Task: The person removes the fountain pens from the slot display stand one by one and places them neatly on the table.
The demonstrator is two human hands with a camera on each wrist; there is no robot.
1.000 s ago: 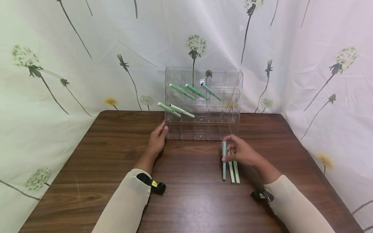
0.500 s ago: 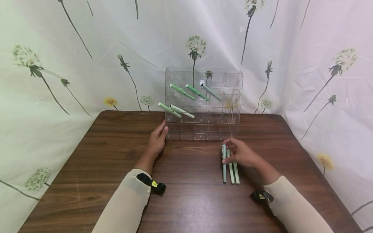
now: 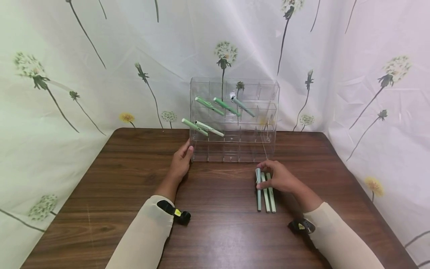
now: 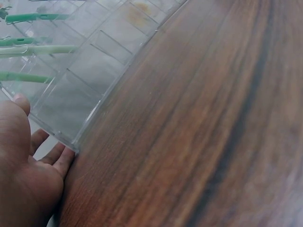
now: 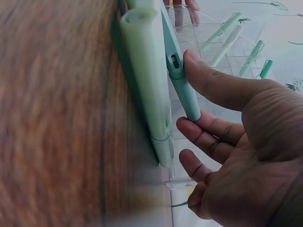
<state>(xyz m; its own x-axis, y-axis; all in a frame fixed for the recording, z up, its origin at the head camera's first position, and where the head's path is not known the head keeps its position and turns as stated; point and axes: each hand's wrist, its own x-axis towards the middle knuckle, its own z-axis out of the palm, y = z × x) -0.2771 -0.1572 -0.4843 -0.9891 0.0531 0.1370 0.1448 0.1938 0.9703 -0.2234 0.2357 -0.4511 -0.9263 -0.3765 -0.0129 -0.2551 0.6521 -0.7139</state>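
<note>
My right hand pinches a blue-grey pen between thumb and fingertips near its clip end. In the right wrist view the thumb lies along the side of that pen, and a fingertip is at its end. Two pale green pens, a nearer one and an outer one, lie side by side on the table to its right. My left hand holds the lower left side of a clear tiered pen rack, thumb toward the front and other fingers behind.
Several pens lean in the rack: a light green pen, a darker green pen and a grey-blue pen higher up, others lower left. The brown wooden table meets a flower-print curtain behind the rack.
My right hand has moved slightly toward me and down with the blue-grey pen, then nearly stopped. More of the pale green pens shows now. My left hand stays at the rack.
</note>
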